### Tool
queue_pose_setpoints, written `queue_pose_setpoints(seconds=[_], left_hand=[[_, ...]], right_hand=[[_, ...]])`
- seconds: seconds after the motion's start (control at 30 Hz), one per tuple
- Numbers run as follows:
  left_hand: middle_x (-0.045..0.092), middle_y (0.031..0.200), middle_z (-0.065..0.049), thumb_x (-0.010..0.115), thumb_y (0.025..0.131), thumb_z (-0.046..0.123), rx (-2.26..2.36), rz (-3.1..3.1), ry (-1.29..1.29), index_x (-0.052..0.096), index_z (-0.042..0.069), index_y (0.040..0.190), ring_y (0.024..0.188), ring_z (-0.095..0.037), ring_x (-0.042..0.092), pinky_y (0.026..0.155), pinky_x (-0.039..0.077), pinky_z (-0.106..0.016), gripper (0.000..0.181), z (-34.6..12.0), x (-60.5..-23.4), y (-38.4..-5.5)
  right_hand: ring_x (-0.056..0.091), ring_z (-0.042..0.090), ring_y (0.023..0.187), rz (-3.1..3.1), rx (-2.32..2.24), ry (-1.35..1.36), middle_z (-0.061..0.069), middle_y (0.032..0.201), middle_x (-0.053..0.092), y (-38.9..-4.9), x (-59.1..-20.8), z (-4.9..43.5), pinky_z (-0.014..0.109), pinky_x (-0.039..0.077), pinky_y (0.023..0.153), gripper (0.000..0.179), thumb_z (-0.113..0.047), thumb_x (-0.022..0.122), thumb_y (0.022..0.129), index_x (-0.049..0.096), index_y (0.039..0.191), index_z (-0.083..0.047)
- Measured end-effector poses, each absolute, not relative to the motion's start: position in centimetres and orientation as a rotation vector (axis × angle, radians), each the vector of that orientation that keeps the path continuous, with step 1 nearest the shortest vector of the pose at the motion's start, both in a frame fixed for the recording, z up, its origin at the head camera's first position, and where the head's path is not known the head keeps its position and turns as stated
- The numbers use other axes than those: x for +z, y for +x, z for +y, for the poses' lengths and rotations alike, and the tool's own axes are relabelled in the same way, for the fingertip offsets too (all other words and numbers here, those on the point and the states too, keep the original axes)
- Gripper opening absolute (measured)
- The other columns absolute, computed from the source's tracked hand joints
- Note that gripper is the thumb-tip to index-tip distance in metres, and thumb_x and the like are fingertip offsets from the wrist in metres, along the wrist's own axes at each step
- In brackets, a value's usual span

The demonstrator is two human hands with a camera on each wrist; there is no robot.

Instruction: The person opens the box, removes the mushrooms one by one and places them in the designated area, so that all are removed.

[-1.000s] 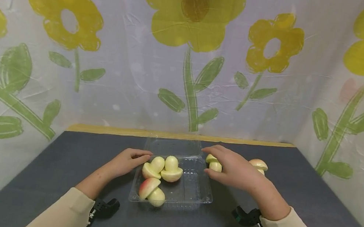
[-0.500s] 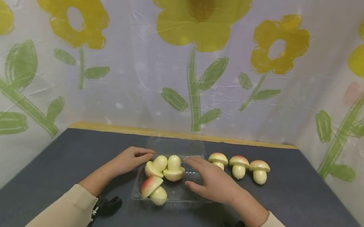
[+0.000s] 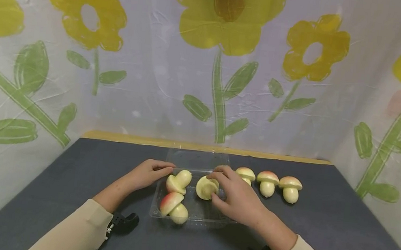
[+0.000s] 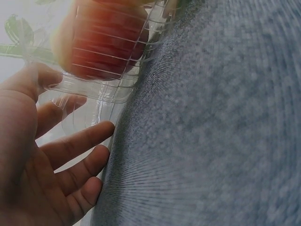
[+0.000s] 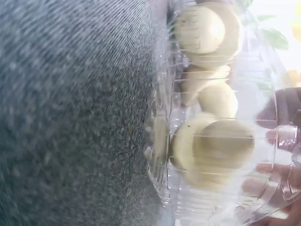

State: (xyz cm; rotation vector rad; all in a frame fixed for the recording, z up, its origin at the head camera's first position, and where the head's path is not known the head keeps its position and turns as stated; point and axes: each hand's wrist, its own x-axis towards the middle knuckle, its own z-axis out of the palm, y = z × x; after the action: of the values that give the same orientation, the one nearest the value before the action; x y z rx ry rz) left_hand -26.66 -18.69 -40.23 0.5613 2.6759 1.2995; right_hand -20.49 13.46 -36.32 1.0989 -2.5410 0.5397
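Mushroom (image 3: 204, 189) lies mid-box, right hand (image 3: 238, 202) fingers bent at its rim, pinch unconfirmed; left hand (image 3: 149, 174), fingers loosely spread at the clear box's (image 3: 196, 211) left edge, should brace it for gentle adjustment.

Three pale-yellow mushrooms (image 3: 176, 181), two showing reddish caps, lie in an open clear plastic box (image 3: 196, 213); three matching reddish-capped mushrooms (image 3: 268, 177) line its right.

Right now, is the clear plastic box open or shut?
Open: in the head view, the clear lid extends past the far edge of the base, leaving the mushrooms inside uncovered.
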Motion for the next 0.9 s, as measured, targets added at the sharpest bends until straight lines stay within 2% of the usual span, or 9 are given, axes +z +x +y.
queue_pose_setpoints(seconds=[0.1, 0.2, 0.3, 0.4, 0.47, 0.57, 0.67, 0.83, 0.9], left_hand=[[0.062, 0.14, -0.012, 0.057, 0.108, 0.038, 1.291, 2.683, 0.558, 0.064, 0.011, 0.142, 0.133, -0.037, 0.053, 0.103, 0.047, -0.055, 0.044, -18.66, -40.21, -26.72], [0.062, 0.14, -0.011, 0.058, 0.107, 0.038, 1.294, 2.682, 0.547, 0.065, 0.012, 0.141, 0.133, -0.036, 0.054, 0.104, 0.047, -0.055, 0.044, -18.6, -40.2, -26.72], [0.062, 0.14, -0.012, 0.057, 0.107, 0.038, 1.29, 2.686, 0.559, 0.065, 0.011, 0.141, 0.133, -0.036, 0.054, 0.103, 0.047, -0.055, 0.044, -18.61, -40.24, -26.71], [0.063, 0.14, -0.011, 0.057, 0.107, 0.039, 1.295, 2.685, 0.555, 0.065, 0.011, 0.141, 0.132, -0.036, 0.054, 0.103, 0.047, -0.054, 0.044, -18.61, -40.27, -26.69], [0.062, 0.14, -0.011, 0.057, 0.107, 0.038, 1.301, 2.679, 0.546, 0.064, 0.011, 0.142, 0.133, -0.035, 0.054, 0.103, 0.047, -0.054, 0.044, -18.57, -40.23, -26.69], [0.061, 0.141, -0.013, 0.057, 0.108, 0.038, 1.299, 2.673, 0.553, 0.063, 0.01, 0.143, 0.134, -0.036, 0.053, 0.104, 0.046, -0.055, 0.046, -18.54, -40.22, -26.64], [0.06, 0.142, -0.012, 0.057, 0.107, 0.038, 1.305, 2.665, 0.532, 0.063, 0.01, 0.143, 0.135, -0.036, 0.052, 0.105, 0.046, -0.054, 0.046, -18.55, -40.21, -26.57], [0.06, 0.143, -0.014, 0.056, 0.108, 0.037, 1.295, 2.678, 0.538, 0.063, 0.009, 0.143, 0.135, -0.037, 0.052, 0.104, 0.046, -0.055, 0.046, -18.55, -40.12, -26.52], [0.06, 0.142, -0.014, 0.057, 0.108, 0.037, 1.289, 2.687, 0.542, 0.063, 0.009, 0.142, 0.134, -0.037, 0.052, 0.104, 0.046, -0.055, 0.045, -18.54, -40.13, -26.55]], right_hand=[[0.065, 0.023, 0.105, -2.593, 0.502, 1.103, 0.011, 0.144, 0.054, -20.57, -36.43, 13.47, 0.036, 0.053, 0.072, 0.054, -0.023, 0.076, 0.094, 0.057, 0.143, -0.011], [0.064, 0.025, 0.116, -2.629, 0.489, 1.096, 0.009, 0.143, 0.056, -20.64, -36.58, 13.45, 0.04, 0.055, 0.08, 0.058, -0.026, 0.077, 0.094, 0.056, 0.146, -0.011], [0.065, 0.022, 0.109, -2.625, 0.504, 1.091, 0.007, 0.137, 0.058, -20.71, -36.7, 13.43, 0.038, 0.055, 0.079, 0.055, -0.028, 0.077, 0.094, 0.058, 0.143, -0.012], [0.064, 0.017, 0.094, -2.609, 0.52, 1.101, 0.007, 0.128, 0.059, -20.76, -36.76, 13.42, 0.033, 0.053, 0.071, 0.051, -0.027, 0.077, 0.095, 0.06, 0.14, -0.01], [0.058, 0.012, 0.08, -2.611, 0.515, 1.107, 0.006, 0.121, 0.057, -20.78, -36.76, 13.49, 0.029, 0.049, 0.065, 0.048, -0.027, 0.077, 0.095, 0.063, 0.137, -0.009], [0.047, 0.007, 0.068, -2.613, 0.495, 1.12, 0.004, 0.113, 0.054, -20.82, -36.82, 13.54, 0.026, 0.045, 0.061, 0.041, -0.025, 0.078, 0.094, 0.068, 0.13, -0.009], [0.045, 0.004, 0.069, -2.614, 0.479, 1.132, 0.004, 0.114, 0.053, -20.86, -36.92, 13.56, 0.026, 0.045, 0.063, 0.033, -0.025, 0.079, 0.094, 0.071, 0.123, -0.012], [0.053, 0.001, 0.068, -2.62, 0.532, 1.164, 0.009, 0.125, 0.059, -20.71, -36.93, 13.52, 0.026, 0.048, 0.061, 0.016, -0.025, 0.076, 0.097, 0.073, 0.11, -0.016], [0.056, 0.002, 0.068, -2.626, 0.539, 1.181, 0.008, 0.123, 0.062, -20.63, -36.91, 13.5, 0.026, 0.048, 0.061, 0.008, -0.024, 0.075, 0.098, 0.072, 0.103, -0.019]])
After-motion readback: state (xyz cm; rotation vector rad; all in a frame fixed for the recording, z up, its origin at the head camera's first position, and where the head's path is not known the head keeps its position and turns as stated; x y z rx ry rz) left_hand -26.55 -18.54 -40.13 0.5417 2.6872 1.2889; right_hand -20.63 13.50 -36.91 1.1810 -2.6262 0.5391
